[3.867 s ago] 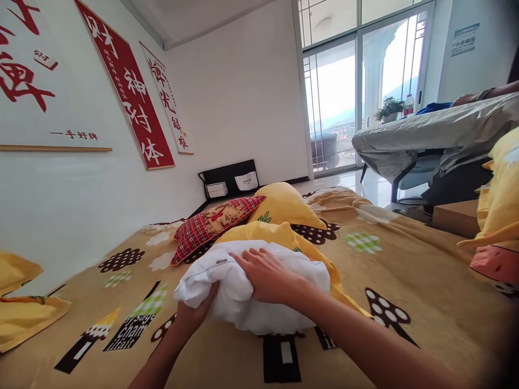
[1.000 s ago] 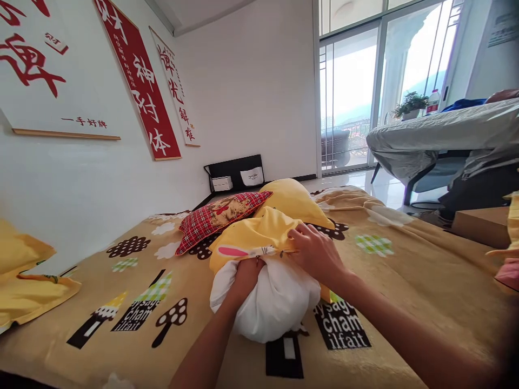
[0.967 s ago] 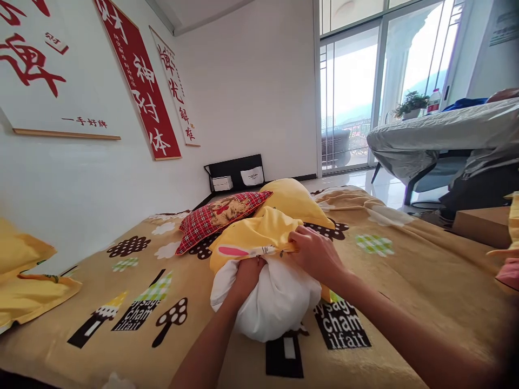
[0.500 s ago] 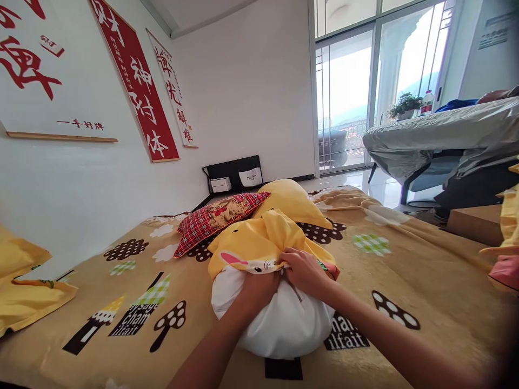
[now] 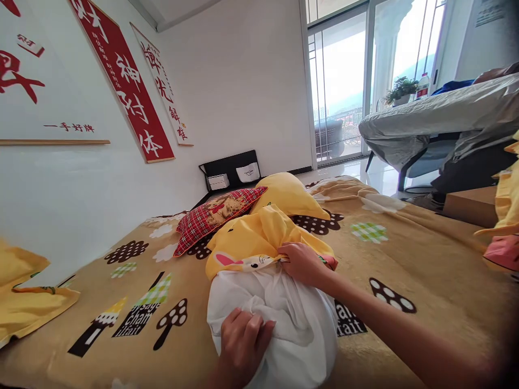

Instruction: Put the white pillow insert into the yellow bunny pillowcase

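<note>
A white pillow [image 5: 310, 346] lies in front of me, its far end inside a yellow pillowcase [image 5: 247, 237] printed with a rabbit face. My right hand [image 5: 302, 265] is closed on the edge of the pillowcase's opening, where the yellow cloth meets the white. Nearer to me, my left hand [image 5: 243, 340] rests on the pillow with its fingers curled into the white fabric, which is creased around them. The far part of the pillow is hidden under the bunched yellow cloth.
Beyond the pillowcase lie a red plaid cushion [image 5: 219, 213] and a yellow pillow [image 5: 292, 195] on the tan patterned blanket [image 5: 425, 248]. Yellow cloth [image 5: 32, 297] shows at the left edge. A covered table [image 5: 438, 111] and a cardboard box [image 5: 470, 205] stand at the right.
My left hand has come out from the pillowcase opening and moved back towards me onto the white pillow. My right hand keeps its hold on the case edge. The view has shifted slightly.
</note>
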The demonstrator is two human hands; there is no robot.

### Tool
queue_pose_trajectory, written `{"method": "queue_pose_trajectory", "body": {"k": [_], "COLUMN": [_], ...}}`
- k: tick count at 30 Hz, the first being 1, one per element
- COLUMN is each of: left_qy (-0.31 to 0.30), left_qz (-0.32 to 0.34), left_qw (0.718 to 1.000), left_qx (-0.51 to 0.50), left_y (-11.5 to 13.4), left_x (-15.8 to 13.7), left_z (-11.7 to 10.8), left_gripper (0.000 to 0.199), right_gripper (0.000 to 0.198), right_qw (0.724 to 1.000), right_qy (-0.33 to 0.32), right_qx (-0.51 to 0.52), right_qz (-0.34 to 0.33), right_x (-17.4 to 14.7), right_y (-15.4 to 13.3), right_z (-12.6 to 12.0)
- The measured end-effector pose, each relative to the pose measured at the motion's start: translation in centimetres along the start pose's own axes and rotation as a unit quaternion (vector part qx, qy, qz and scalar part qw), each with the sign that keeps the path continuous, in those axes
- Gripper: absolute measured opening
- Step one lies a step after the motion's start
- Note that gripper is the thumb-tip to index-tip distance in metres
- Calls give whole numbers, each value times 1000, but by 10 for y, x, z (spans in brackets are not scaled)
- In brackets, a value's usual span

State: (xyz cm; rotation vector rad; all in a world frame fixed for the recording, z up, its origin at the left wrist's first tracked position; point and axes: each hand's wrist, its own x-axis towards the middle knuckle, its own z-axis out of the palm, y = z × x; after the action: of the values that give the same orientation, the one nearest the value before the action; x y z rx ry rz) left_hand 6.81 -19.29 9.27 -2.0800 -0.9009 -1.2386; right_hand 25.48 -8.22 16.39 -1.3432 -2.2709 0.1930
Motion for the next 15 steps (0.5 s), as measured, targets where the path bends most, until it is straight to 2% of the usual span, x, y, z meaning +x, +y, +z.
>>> {"method": "queue_pose_trajectory", "body": {"k": [4,8,11,15], "left_qy": [7,-94,-102,-75], "left_qz": [-3,-2,1,5], "left_qw": [1000,991,990,995], "left_qx": [-8,97,102,65], "left_y": [15,33,36,20], "left_x": [-48,-81,-66,-15], "left_z": [3,8,18,36], "left_gripper": [23,38,50,54], "right_gripper": [16,19,19,18], "right_qw": [1000,999,999,998], "right_qy": [-6,-12,3,40], "right_qx": [-5,-21,-31,-32], "right_qz": [-2,22,23,-27], "right_x": [-1,2,2,-4], "right_y": [-1,-3,-10,-18], "right_z": [0,2,5,5]}}
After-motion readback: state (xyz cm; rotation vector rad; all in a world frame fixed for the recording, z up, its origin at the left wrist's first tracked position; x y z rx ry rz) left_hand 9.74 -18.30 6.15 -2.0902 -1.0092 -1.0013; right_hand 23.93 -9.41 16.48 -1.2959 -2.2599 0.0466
